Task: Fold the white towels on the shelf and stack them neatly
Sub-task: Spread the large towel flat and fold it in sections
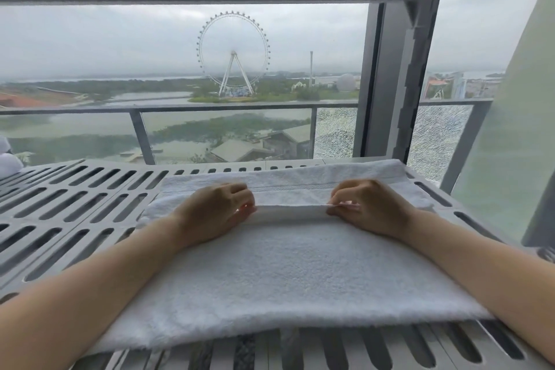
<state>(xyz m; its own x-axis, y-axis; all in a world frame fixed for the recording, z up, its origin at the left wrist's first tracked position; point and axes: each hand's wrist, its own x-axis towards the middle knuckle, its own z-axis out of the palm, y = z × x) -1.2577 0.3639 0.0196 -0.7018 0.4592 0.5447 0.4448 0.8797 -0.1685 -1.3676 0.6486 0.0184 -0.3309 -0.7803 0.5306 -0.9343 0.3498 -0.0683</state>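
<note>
While our left hand (223, 209) and right hand (365, 206) pinch the white towel's (285, 273) folded edge toward twelve o'clock on the slatted shelf (75, 204), we judge folding barely begun, stacking undone.

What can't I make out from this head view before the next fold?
- Towel near edge: folded under, its hem hidden; layer count unclear.
- Left hand and right hand fingertips: curled into the pinched fold, grip depth hidden.
- White object at the left edge: cut off by the frame.
- Shelf beneath the towel: covered.
</note>
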